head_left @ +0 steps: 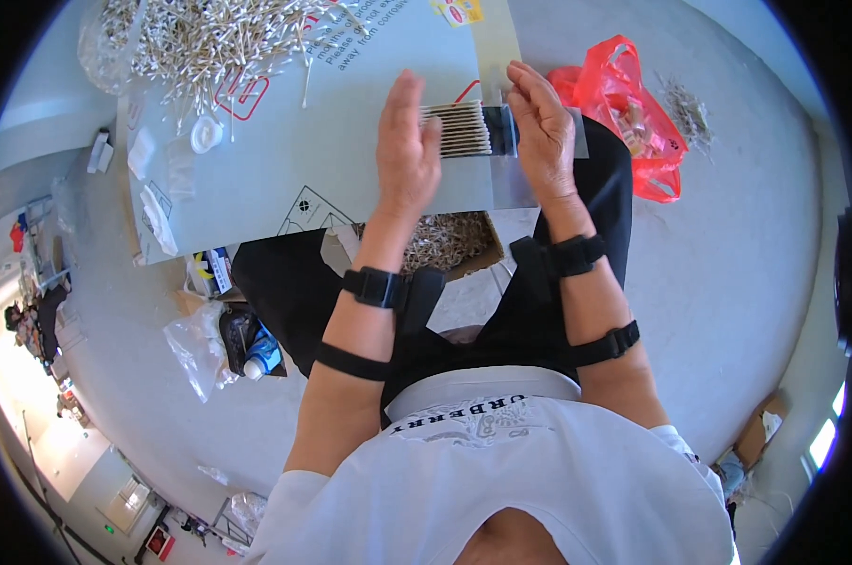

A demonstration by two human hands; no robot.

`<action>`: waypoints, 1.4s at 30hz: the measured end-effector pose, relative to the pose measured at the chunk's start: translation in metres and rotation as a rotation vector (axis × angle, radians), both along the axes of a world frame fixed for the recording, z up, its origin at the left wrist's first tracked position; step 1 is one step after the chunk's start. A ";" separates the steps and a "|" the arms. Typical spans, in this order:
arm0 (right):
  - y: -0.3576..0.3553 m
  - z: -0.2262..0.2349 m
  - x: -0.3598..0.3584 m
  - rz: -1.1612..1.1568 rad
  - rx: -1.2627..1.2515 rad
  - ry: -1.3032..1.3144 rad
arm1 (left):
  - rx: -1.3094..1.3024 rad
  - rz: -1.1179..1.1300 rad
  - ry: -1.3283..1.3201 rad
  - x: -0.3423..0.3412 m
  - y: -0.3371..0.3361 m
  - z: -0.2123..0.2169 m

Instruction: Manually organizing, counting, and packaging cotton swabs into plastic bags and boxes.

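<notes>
We are observing two bare hands working at a grey bench (257, 179) at about twelve o'clock in the head view. The left hand (405, 151) is standing edge-on with its fingers extended and together, its grip open and flat, pressing against the left ends of a row of cotton swabs (459, 129). The right hand (544, 132) is likewise upright and open-palmed, closing on nothing, and is bearing against the right side of the row, where a dark strip (509, 130) is crossing the swab ends.

We are recording the swabs as lying side by side, each with its long axis running from nine o'clock to three o'clock, tips pointing at the two palms; the row itself is stacking from twelve toward six o'clock. The row is sitting on a clear plastic sheet (511, 184) on the bench, between the hands.

At eleven o'clock a loose heap of swabs (209, 42) is spreading over the bench, with a small white cap (206, 133) just below it. At two o'clock a red plastic bag (633, 113) is lying on the floor, well apart from the hands. Under the bench edge, an open carton of swabs (450, 240) is showing just beside the person's knees. Black straps (379, 287) are circling both forearms.
</notes>
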State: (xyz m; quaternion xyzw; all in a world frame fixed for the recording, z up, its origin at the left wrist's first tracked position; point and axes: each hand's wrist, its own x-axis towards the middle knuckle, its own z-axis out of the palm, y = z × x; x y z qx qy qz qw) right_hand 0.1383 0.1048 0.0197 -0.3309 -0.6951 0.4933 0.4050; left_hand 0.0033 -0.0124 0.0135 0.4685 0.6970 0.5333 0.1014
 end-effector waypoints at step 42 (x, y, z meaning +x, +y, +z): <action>-0.001 0.044 -0.031 0.277 0.542 -1.327 | -0.492 -0.130 0.630 0.021 -0.019 0.002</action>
